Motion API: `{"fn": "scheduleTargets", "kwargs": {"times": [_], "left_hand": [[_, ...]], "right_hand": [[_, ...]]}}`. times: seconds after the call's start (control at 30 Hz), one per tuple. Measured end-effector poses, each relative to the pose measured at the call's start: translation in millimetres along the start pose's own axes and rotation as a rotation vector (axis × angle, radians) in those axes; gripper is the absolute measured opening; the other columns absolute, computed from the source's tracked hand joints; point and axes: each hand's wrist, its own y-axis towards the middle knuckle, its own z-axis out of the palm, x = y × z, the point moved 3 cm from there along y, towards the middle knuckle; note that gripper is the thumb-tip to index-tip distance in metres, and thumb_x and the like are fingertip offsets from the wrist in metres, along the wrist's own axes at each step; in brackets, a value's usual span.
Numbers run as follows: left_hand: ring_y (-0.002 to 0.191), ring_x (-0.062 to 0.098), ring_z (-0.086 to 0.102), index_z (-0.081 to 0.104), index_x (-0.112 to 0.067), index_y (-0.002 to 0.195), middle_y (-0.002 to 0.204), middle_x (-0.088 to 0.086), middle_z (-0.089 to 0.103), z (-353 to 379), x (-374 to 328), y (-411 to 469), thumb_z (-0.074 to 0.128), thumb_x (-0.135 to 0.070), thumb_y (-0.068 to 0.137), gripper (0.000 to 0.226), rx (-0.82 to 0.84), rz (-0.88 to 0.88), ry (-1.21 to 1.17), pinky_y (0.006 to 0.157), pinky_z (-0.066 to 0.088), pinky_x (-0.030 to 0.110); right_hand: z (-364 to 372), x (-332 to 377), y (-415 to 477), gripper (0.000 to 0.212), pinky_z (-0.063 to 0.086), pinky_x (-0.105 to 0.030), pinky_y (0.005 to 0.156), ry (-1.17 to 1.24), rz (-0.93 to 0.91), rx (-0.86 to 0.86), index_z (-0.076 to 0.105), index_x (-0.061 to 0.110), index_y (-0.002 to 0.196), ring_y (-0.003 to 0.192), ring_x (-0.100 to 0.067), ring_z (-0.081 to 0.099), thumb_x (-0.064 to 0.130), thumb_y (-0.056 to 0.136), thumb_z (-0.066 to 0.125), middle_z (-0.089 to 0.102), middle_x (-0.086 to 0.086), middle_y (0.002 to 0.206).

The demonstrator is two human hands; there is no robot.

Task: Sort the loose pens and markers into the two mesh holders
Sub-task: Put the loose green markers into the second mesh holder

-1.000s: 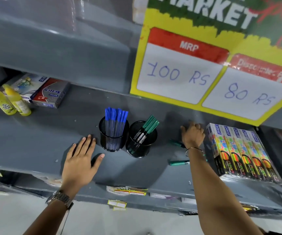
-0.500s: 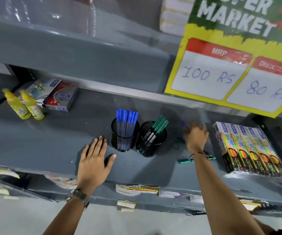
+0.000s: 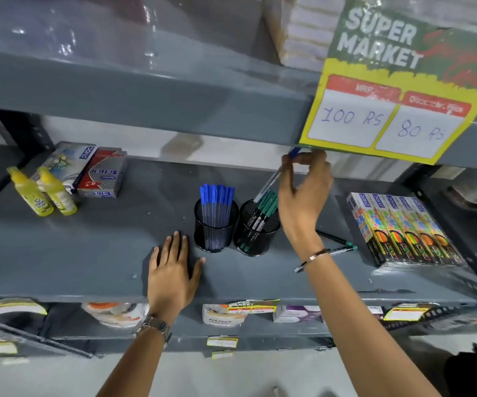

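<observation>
Grey shelf — two mesh holders, boxes.

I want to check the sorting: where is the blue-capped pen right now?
The blue-capped pen is in the right hand, raised above the right holder with the green pens.

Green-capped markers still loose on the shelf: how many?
2. One green marker lies behind the right hand's wrist; the other green marker lies nearer, by the bracelet. The arm may hide more.

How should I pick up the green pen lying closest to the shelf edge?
Pinch the green pen mid-barrel, fingers coming straight down from above. It lies flat on the shelf, its barrel running left to right, so both long sides look open. The right wrist hides its left end.
</observation>
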Motion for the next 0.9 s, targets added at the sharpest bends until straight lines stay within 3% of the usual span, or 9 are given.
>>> {"fn": "scheduleTargets", "kwargs": {"times": [0.17, 0.4, 0.5, 0.7, 0.9], "left_hand": [[0.135, 0.029, 0.035, 0.04, -0.004, 0.137, 0.146, 0.015, 0.039, 2, 2, 1, 0.012, -0.059, 0.088, 0.078, -0.017, 0.001, -0.049, 0.112, 0.024, 0.047], [0.137, 0.029, 0.032, 0.036, -0.005, 0.139, 0.148, 0.015, 0.036, -2, 1, 0, 0.019, -0.052, 0.088, 0.071, -0.011, 0.005, -0.042, 0.114, 0.022, 0.046], [0.138, 0.028, 0.03, 0.035, -0.005, 0.14, 0.149, 0.015, 0.034, -3, 1, -3, 0.018, -0.051, 0.088, 0.071, -0.005, 0.005, -0.03, 0.114, 0.021, 0.045], [0.136, 0.029, 0.034, 0.038, -0.005, 0.138, 0.147, 0.014, 0.038, -3, 1, -1, 0.02, -0.051, 0.088, 0.071, 0.003, 0.003, -0.029, 0.112, 0.024, 0.046], [0.133, 0.03, 0.039, 0.042, -0.004, 0.135, 0.144, 0.016, 0.043, -4, 6, -1, 0.006, -0.056, 0.09, 0.078, 0.004, -0.003, 0.0, 0.11, 0.029, 0.047]], "right_hand": [[35, 13, -35, 0.034, 0.033, -0.03, 0.076, 0.002, 0.065, 0.236, 0.042, 0.029, 0.12, 0.09, -0.012, 0.045, 0.024, 0.09, 0.056, 0.066, 0.003, 0.089], [66, 10, -69, 0.035, 0.04, -0.043, 0.084, -0.176, 0.022, 0.583, 0.048, 0.014, 0.124, 0.09, -0.031, 0.056, 0.019, 0.09, 0.057, 0.068, -0.008, 0.089], [72, 7, -76, 0.034, 0.04, -0.044, 0.084, -0.247, 0.012, 0.626, 0.05, 0.014, 0.122, 0.093, -0.033, 0.054, 0.021, 0.09, 0.057, 0.066, -0.01, 0.089], [81, 2, -79, 0.032, 0.04, -0.044, 0.084, -0.384, -0.059, 0.631, 0.058, 0.02, 0.121, 0.1, -0.036, 0.047, 0.026, 0.089, 0.059, 0.057, -0.014, 0.111], [71, 2, -73, 0.038, 0.041, -0.043, 0.082, -0.342, -0.142, 0.623, 0.049, 0.027, 0.131, 0.101, -0.033, 0.048, 0.032, 0.093, 0.053, 0.054, -0.013, 0.121]]}}
